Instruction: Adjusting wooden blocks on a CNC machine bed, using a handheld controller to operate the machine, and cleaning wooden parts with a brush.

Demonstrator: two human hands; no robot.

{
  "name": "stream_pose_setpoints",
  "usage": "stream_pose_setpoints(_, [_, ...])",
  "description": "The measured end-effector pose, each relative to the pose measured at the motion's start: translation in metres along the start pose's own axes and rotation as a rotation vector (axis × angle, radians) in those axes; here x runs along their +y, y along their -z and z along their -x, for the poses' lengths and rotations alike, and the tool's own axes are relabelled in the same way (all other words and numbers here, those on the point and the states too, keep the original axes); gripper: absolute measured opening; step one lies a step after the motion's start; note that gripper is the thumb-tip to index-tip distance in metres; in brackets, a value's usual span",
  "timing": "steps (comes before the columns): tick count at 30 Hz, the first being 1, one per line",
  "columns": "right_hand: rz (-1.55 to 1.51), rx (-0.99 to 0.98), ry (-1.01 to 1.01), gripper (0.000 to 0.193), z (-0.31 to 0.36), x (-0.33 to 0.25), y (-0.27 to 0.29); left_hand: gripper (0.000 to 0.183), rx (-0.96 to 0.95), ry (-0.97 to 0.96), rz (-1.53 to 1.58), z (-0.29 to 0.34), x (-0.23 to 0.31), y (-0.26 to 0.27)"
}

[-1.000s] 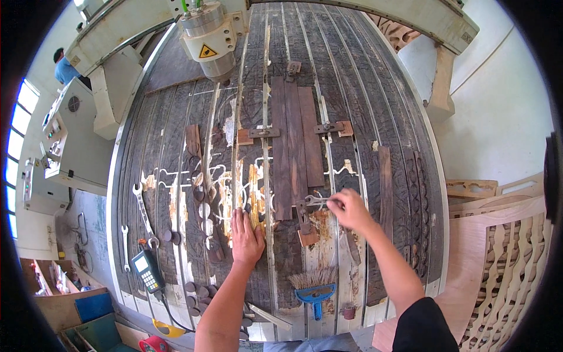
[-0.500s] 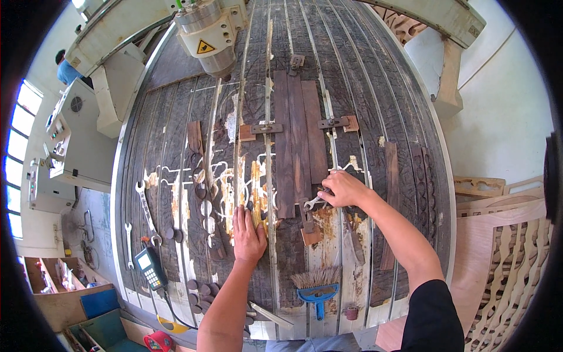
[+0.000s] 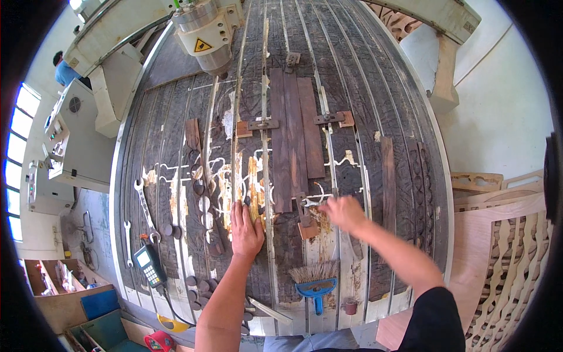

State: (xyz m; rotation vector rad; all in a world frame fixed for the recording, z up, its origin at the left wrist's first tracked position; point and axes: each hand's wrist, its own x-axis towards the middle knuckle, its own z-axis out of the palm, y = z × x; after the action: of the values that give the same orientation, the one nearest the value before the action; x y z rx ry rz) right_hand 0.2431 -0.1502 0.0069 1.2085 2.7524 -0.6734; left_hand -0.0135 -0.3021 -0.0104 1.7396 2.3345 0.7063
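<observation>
My right hand (image 3: 347, 216) is closed around the handle of a metal wrench (image 3: 311, 203). The wrench's head is at the clamp (image 3: 302, 210) at the near end of the dark wood strips (image 3: 282, 141); whether it sits on a nut is too small to tell. A reddish wood block (image 3: 308, 230) lies under the near end of that clamp. My left hand (image 3: 246, 232) lies flat on the worn machine bed (image 3: 272, 258), fingers stretched forward, left of the strips and holding nothing. Two more clamps (image 3: 263, 124) grip the strips' sides, and another clamp (image 3: 292, 60) stands at their far end.
A spindle head (image 3: 205, 41) hangs over the far left. Two wrenches (image 3: 144, 205), a handheld controller (image 3: 150, 267) and several dark discs (image 3: 202, 287) lie on the left. A blue brush (image 3: 316, 287) is near the front edge. Another person (image 3: 67, 73) is far left.
My right hand has swung a little to the right and nearer, turning the wrench handle with it; it is slightly blurred. My left hand stays flat on the bed.
</observation>
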Motion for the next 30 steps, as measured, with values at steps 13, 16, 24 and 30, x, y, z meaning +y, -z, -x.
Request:
stream_pose_setpoints(13, [-0.022,0.18,-0.164,0.031,0.034,-0.037,0.008,0.052,-0.004,-0.01,0.001,0.0,0.004,-0.008])
stream_pose_setpoints(16, [-0.088,0.125,-0.213,0.03,0.048,-0.047,-0.001,0.051,-0.01,-0.008,0.017,-0.001,0.003,-0.01])
stream_pose_setpoints(24, [-0.241,0.149,-0.417,0.029,0.063,-0.083,0.001,0.052,-0.018,0.014,0.023,-0.001,0.0,-0.005])
stream_pose_setpoints(30, [-0.186,0.052,-0.465,0.025,0.057,-0.096,0.008,0.054,-0.027,0.005,0.0,-0.002,0.003,-0.002])
